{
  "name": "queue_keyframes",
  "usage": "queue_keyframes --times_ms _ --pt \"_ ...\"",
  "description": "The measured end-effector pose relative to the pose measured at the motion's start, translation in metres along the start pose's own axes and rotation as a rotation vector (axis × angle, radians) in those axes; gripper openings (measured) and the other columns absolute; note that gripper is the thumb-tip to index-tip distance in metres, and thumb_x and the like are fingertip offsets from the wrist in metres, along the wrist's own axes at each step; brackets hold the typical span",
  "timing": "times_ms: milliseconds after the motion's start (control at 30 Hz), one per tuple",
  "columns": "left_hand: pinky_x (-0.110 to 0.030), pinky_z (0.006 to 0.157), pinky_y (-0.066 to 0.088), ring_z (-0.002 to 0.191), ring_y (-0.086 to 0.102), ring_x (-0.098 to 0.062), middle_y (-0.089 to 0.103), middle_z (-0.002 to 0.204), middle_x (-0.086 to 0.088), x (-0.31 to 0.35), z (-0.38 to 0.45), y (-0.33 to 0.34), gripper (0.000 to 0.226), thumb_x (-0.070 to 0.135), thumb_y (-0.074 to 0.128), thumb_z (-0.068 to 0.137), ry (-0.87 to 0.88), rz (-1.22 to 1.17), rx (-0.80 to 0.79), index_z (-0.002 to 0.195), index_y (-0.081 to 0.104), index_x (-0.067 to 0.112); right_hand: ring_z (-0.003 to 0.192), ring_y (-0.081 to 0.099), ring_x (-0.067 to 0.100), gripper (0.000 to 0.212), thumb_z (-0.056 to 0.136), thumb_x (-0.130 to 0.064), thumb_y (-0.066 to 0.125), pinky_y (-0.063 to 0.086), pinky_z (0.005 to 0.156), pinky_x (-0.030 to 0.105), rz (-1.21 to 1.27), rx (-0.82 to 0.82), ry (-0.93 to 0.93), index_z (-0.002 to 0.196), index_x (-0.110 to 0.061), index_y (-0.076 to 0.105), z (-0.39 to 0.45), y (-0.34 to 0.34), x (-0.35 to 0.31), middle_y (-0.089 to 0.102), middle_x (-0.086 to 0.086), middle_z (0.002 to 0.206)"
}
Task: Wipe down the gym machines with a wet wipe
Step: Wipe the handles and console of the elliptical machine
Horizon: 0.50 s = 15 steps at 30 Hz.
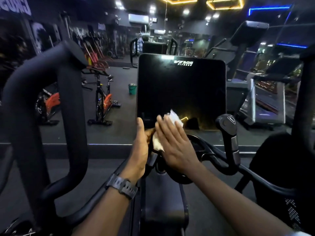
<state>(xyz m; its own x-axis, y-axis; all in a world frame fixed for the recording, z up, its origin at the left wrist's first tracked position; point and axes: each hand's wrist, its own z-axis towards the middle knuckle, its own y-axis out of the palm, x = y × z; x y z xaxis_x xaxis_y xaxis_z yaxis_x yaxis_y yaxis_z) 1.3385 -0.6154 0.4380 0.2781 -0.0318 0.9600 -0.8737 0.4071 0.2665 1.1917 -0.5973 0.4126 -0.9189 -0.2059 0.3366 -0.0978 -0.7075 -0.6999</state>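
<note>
While flat-fingered, right hand pressed white wet wipe on console screen lower edge. Left hand gripped screen's bottom-left corner. Looped handlebar close left, grip post right, spin bike and green bucket beyond.

Two hands show at the lower centre: the left hand and the right hand. One white wipe sits between them. One black screen fills the centre. One watch rides the left wrist. Two handlebars belong to the machine: a big loop at the left and a curved grip right of centre. Two spin bikes stand at the mid left. One green bucket sits on the floor. One treadmill stands at the right.
</note>
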Motion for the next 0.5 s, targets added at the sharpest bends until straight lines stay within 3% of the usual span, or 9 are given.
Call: queue_keyframes --times_ms 67,167,200,300,367,500 --pt "-0.039 0.109 0.045 0.118 0.066 -0.012 0.073 0.122 0.000 -0.002 0.000 0.000 0.091 0.086 0.019 0.085 0.010 -0.008 -0.004 0.125 0.070 0.022 0.151 0.013 0.030 0.066 0.099 -0.036 0.036 0.022 0.119 0.052 -0.011 -0.002 -0.027 0.152 0.000 0.025 -0.001 -0.001 0.014 0.017 0.018 0.161" --pt "-0.040 0.110 0.046 0.116 0.067 -0.011 0.074 0.120 0.000 -0.002 0.001 0.003 0.089 0.082 0.022 0.085 0.007 -0.017 0.042 0.125 0.068 0.018 0.151 0.013 0.028 0.064 0.101 -0.037 0.029 0.016 0.122 0.048 0.030 0.006 0.230 0.153 0.000 0.023 0.040 -0.014 0.009 0.018 0.017 0.162" --pt "-0.040 0.109 0.047 0.117 0.067 -0.011 0.073 0.122 -0.001 -0.003 0.002 0.002 0.087 0.080 0.021 0.087 0.010 -0.022 0.041 0.129 0.067 0.018 0.151 0.015 0.028 0.062 0.101 -0.035 0.028 0.015 0.122 0.048 0.014 0.001 0.232 0.152 0.000 0.025 0.048 -0.014 0.000 0.020 0.017 0.161" --pt "-0.036 0.102 0.051 0.118 0.066 -0.013 0.072 0.125 -0.002 -0.001 -0.001 0.000 0.084 0.078 0.020 0.093 0.000 -0.034 0.018 0.135 0.062 0.019 0.151 0.013 0.027 0.062 0.100 -0.033 0.038 0.017 0.121 0.048 -0.061 -0.040 -0.026 0.152 -0.002 0.027 0.029 -0.003 -0.010 0.019 0.014 0.162" --pt "-0.031 0.089 0.056 0.110 0.071 -0.018 0.075 0.116 -0.009 -0.001 -0.002 -0.004 0.087 0.075 0.017 0.094 -0.019 -0.033 0.006 0.125 0.068 0.012 0.151 0.012 0.024 0.067 0.098 -0.038 0.043 0.019 0.121 0.047 -0.077 -0.050 -0.134 0.154 -0.006 0.025 0.010 -0.003 0.005 0.017 0.010 0.163" --pt "-0.021 0.078 0.056 0.100 0.073 -0.011 0.079 0.103 -0.001 -0.005 0.001 -0.003 0.079 0.068 0.015 0.097 -0.009 -0.026 -0.009 0.111 0.072 0.015 0.149 0.021 0.024 0.062 0.101 -0.039 0.036 0.022 0.120 0.045 -0.004 0.013 0.160 0.152 -0.005 0.030 0.046 -0.017 0.011 0.024 0.011 0.161"
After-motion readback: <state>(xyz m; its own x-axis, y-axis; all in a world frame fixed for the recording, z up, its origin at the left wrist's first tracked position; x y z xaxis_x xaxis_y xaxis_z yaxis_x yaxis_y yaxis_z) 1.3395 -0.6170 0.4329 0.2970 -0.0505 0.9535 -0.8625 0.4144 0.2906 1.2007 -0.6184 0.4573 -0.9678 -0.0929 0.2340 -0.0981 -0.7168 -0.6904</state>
